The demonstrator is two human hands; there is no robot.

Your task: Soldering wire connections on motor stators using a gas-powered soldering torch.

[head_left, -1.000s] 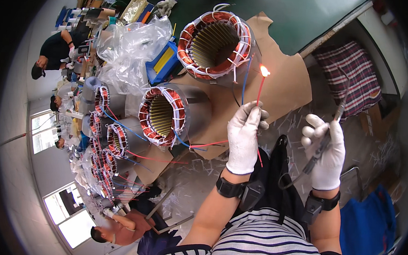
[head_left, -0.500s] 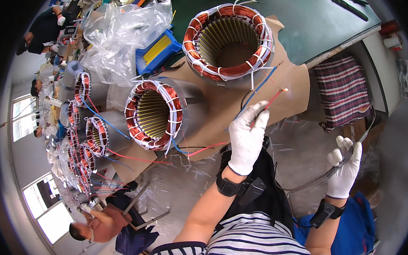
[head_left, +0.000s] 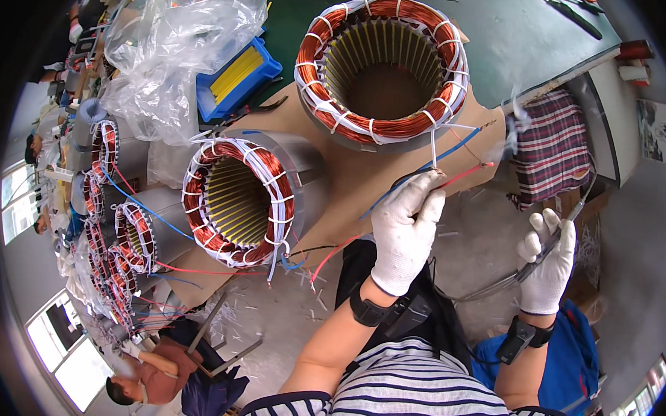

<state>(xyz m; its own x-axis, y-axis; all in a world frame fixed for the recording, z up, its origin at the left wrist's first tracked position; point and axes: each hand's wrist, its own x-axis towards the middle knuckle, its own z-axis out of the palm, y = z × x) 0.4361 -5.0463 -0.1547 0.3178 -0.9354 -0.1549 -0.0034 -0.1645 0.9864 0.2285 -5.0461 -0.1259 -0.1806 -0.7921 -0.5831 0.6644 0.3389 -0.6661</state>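
My left hand (head_left: 405,231), in a white knit glove, pinches a red wire (head_left: 466,173) whose far end points up to the right. Above it, a blue wire (head_left: 457,145) with a bare twisted end comes off the large motor stator (head_left: 375,129), a ring of laced copper windings with yellow slot liners. My gloved right hand (head_left: 547,264) grips a slim corded tool (head_left: 577,210) with a thin metal tip, pointing up and apart from the wires. Left of my left hand lies a second stator (head_left: 192,200) with red and blue leads.
Brown cardboard (head_left: 334,185) lies under the stators on a green tabletop (head_left: 507,44). A blue bin (head_left: 237,90) with yellow strips, clear plastic bags (head_left: 168,56) and more stators (head_left: 132,235) are at left. A plaid cushion (head_left: 551,148) sits right. Another person (head_left: 166,369) works lower left.
The view has shifted slightly. Wisps of smoke now hang beyond the red wire's end, whose earlier bright tip looks dimmer. Both hands keep their holds.
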